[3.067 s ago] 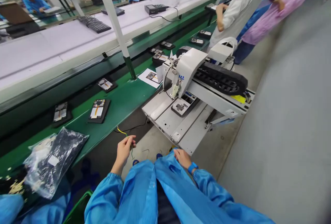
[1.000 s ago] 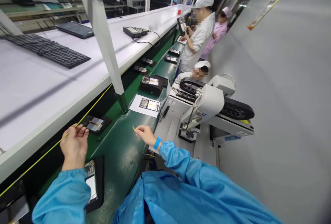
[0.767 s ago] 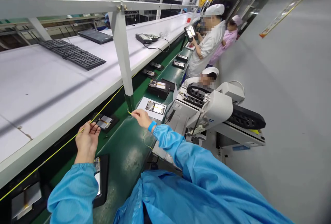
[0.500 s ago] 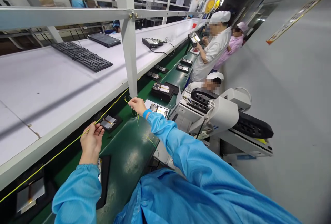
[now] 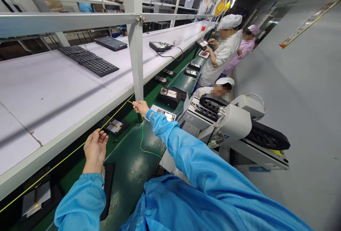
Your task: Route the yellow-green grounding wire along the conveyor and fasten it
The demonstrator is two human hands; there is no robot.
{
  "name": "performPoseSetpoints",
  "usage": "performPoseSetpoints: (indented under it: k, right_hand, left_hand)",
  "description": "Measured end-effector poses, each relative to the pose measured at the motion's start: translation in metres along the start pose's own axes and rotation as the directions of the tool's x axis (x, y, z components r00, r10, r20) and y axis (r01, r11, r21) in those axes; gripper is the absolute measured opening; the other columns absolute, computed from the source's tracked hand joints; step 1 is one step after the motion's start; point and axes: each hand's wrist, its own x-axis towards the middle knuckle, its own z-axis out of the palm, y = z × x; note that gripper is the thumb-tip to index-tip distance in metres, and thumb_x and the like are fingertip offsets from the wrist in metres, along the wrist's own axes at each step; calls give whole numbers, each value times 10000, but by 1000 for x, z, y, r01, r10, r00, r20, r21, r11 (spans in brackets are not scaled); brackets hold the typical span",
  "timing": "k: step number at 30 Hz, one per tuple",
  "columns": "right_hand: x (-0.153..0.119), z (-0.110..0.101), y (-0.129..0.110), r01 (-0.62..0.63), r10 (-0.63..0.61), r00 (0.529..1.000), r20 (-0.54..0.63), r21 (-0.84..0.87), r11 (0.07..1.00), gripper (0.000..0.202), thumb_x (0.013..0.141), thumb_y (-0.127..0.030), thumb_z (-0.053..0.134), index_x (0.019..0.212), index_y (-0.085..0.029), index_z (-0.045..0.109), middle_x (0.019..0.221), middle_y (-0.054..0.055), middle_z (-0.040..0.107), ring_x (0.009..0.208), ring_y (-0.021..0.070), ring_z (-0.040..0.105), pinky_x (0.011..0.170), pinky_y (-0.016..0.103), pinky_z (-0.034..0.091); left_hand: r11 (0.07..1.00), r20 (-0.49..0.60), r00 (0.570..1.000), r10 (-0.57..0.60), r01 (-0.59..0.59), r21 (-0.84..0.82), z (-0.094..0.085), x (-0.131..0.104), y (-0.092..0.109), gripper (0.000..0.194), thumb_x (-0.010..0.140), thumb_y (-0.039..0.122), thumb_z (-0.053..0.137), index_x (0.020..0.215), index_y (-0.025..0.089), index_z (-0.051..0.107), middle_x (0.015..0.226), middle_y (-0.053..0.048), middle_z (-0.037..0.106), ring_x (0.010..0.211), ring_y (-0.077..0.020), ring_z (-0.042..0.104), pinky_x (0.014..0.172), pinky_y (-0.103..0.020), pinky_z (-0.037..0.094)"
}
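A taut yellow wire (image 5: 68, 152) runs along the front edge of the white shelf. My left hand (image 5: 95, 149) has its thumb and forefinger closed on this line, with the other fingers loosely curled. Further along, near the white post, my right hand (image 5: 141, 107) pinches a thin yellow-green wire (image 5: 142, 135). One short end sticks out from its fingertips towards the taut line, and the rest hangs in a loose curve over the green bench. Beyond my left fingers lies an opened device (image 5: 115, 126) with a silver battery; another black device (image 5: 108, 188) is partly hidden by my left sleeve.
A white post (image 5: 135, 57) rises beside my right hand. On the white shelf (image 5: 48, 96) lie a keyboard (image 5: 87, 60) and a tablet (image 5: 111, 43). Several opened devices rest along the green bench (image 5: 133, 174). A white machine (image 5: 234, 121) stands at right, with co-workers beyond.
The short wire end in my right hand has come against the taut yellow line, and the hanging wire curves differently. My left hand stays on the line. The view has shifted slightly.
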Motion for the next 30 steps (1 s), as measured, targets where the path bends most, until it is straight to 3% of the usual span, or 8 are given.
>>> performPoseSetpoints:
  k: [9, 15, 20, 23, 30]
  right_hand:
    - [6, -4, 10, -69, 68, 997, -33, -41, 997, 215, 975, -202, 575, 789, -149, 483, 575, -70, 475, 387, 7, 302, 369, 160, 173]
    - [10, 0, 9, -22, 9, 997, -71, -180, 983, 180, 932, -254, 643, 816, -128, 587, 554, -70, 477, 391, 12, 292, 379, 175, 190]
    - [13, -3, 17, 57, -121, 980, -155, -361, 931, 146, 839, -264, 732, 792, -140, 669, 605, -33, 597, 518, 54, 478, 522, 174, 367]
    - [12, -8, 23, 94, -191, 966, -173, -454, 886, 111, 814, -239, 736, 764, -151, 690, 645, -14, 638, 637, 86, 566, 620, 185, 410]
    - [12, -12, 32, 193, -270, 959, -85, -502, 843, 85, 860, -235, 662, 866, -169, 715, 722, -18, 683, 690, 86, 607, 689, 179, 443]
  left_hand:
    - [1000, -6, 1000, -13, 12, -20, 4, -4, 4, 105, 874, 204, 677, 959, 150, 707, 854, -26, 650, 733, -106, 627, 719, -281, 530]
    - [999, 12, 1000, -24, 25, -42, 3, -2, 3, 117, 868, 222, 688, 962, 156, 711, 875, -28, 656, 746, -104, 626, 732, -273, 520]
    - [998, 19, 999, -49, 50, -42, 3, -1, 3, 110, 889, 227, 667, 967, 163, 711, 870, -20, 652, 736, -101, 624, 724, -271, 511]
    - [998, 12, 999, -48, 49, -35, 3, 0, 5, 107, 890, 227, 666, 960, 161, 710, 864, -21, 652, 732, -102, 622, 723, -272, 510]
    - [998, 5, 998, -60, 60, -24, 6, 7, 14, 98, 896, 232, 651, 950, 173, 707, 860, -24, 655, 743, -104, 623, 729, -270, 518]
